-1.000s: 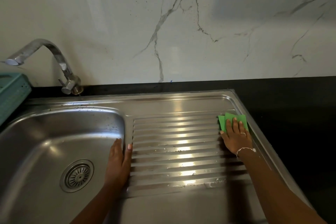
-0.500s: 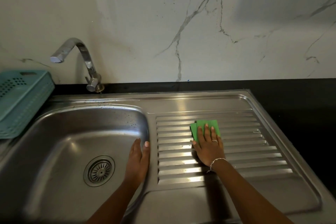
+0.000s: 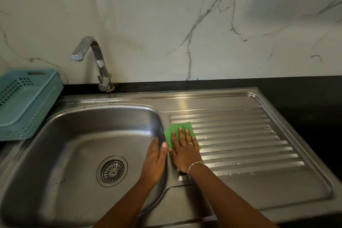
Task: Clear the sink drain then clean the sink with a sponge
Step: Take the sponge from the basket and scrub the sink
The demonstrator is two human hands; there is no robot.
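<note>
1. Head view, the hands: the right hand (image 3: 185,151) lies flat with its fingers spread and presses on the green sponge (image 3: 182,131). It does not grip the sponge, it only pushes it down. The left hand (image 3: 155,161) is open too and holds nothing; it rests on the ridge between the basin and the draining board.
2. Head view, the change: one second ago the sponge was at the far right end of the ribbed draining board (image 3: 240,140). Now it is at the left end, just beside the left hand's thumb. So one full wipe across the ribs is finished.
3. Head view, the task: the drain (image 3: 112,170) looks free of dirt, so I judge the first step done. The basin of the sink (image 3: 77,135) shows water drops and probably comes next.
</note>
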